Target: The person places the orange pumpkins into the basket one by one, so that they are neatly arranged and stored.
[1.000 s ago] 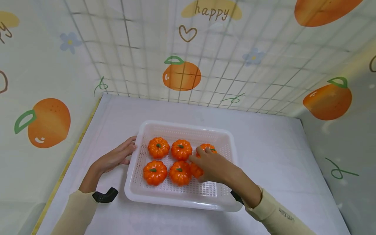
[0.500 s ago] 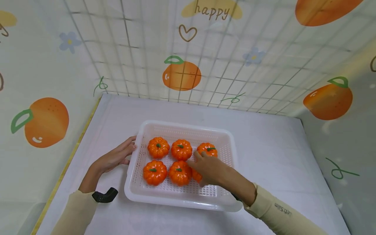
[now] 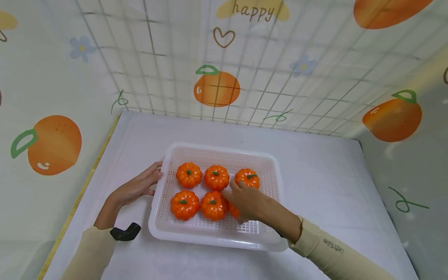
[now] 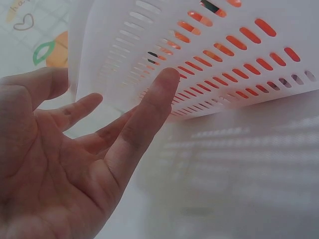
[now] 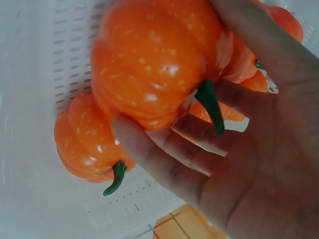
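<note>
A white perforated plastic basket [image 3: 210, 242] holds several small orange toy pumpkins with green stems, set in two rows of three. My left hand [image 3: 138, 186] touches the basket's left side; in the left wrist view its fingers are spread and fairly straight against the slotted wall [image 4: 114, 30]. My right hand [image 3: 250, 203] reaches into the basket and grips the front right pumpkin [image 3: 232, 210], mostly hidden under it in the head view. From the right wrist, thumb and fingers sit around that pumpkin [image 5: 154, 64], with the back right pumpkin [image 5: 89, 142] beside it.
The basket stands on a white-covered table [image 3: 315, 175]. Behind rises a white sheet [image 3: 168, 77] with printed oranges over a wire grid, and similar printed panels flank both sides. A yellow strip [image 3: 94, 167] runs along the table's left edge. Black wrist straps [image 3: 126, 232] show at the sleeves.
My right hand has shifted slightly left and toward the front, exposing more of the back right pumpkin. The left hand stays at the basket's side, and the basket has not moved.
</note>
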Demonstrator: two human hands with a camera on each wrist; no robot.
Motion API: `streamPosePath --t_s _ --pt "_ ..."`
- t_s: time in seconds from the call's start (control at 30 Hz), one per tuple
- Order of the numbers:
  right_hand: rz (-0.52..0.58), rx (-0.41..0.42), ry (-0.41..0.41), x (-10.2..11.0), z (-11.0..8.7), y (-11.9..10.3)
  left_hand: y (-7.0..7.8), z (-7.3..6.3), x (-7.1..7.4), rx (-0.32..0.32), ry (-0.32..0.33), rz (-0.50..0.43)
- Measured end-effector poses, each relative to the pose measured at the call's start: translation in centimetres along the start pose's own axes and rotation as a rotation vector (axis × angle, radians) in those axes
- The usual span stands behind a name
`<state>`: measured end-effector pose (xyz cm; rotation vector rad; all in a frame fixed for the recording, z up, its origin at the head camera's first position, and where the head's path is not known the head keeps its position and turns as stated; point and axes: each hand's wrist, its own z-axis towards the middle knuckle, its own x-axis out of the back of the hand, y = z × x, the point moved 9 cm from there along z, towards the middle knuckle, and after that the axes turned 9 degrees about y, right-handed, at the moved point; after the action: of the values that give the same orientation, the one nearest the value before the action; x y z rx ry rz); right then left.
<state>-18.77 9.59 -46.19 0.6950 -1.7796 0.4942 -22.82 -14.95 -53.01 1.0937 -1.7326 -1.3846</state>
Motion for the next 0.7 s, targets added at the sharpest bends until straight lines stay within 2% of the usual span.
streamPosePath --t_s 0.13,0.47,0.7 --pt "-0.038 -0.002 -0.011 -0.28 0.20 -0.01 -0.03 0.03 0.06 -0.001 0.002 -0.001" --pt "-0.183 0.053 -0.023 -0.95 0.16 -0.59 -0.14 0.07 0.05 0.008 0.007 0.005" --pt "-0.196 0.078 0.010 -0.69 0.12 -0.79 -0.07 0.03 0.02 0.001 0.001 0.006"
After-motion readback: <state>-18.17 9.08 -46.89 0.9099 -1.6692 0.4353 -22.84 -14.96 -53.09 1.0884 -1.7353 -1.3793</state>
